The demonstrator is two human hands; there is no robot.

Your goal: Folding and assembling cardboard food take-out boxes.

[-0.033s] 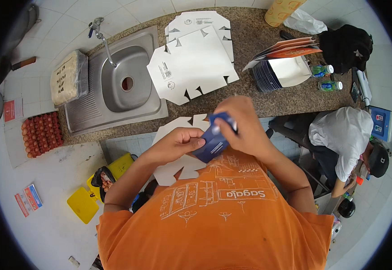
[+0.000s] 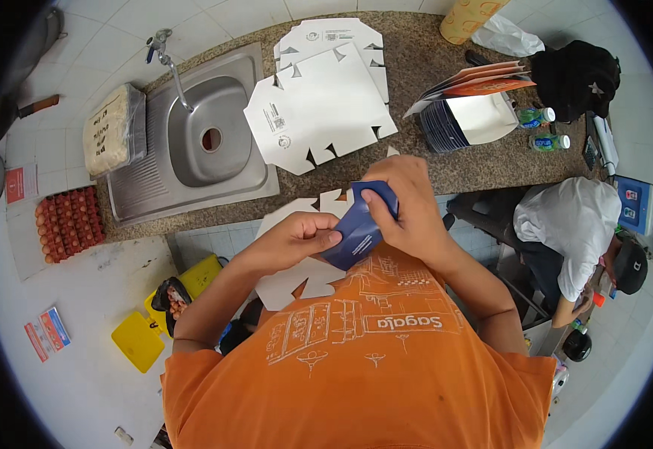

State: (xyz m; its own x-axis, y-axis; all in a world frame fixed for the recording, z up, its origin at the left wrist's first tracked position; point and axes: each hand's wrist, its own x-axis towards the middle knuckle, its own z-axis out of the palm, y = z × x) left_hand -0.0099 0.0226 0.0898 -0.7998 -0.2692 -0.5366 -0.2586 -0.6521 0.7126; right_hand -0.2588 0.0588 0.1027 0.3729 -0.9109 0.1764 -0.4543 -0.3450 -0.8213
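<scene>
Holding dark blue carton piece [image 2: 360, 224] w/ both hands, just below desk [image 2: 446, 161] edge. Left hand [image 2: 296, 238] fingers pressed together, pinching lower left side; right hand [image 2: 409, 206] fingers curled over top, thumb on face. White flat carton blank [image 2: 289, 280] under hands. Stack of white blanks [image 2: 319, 105] on desk, right of sink [image 2: 207, 135].

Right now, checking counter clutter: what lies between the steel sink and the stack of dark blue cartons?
In the head view, flat white die-cut carton blanks lie on the granite counter between the sink and the blue stack.
</scene>
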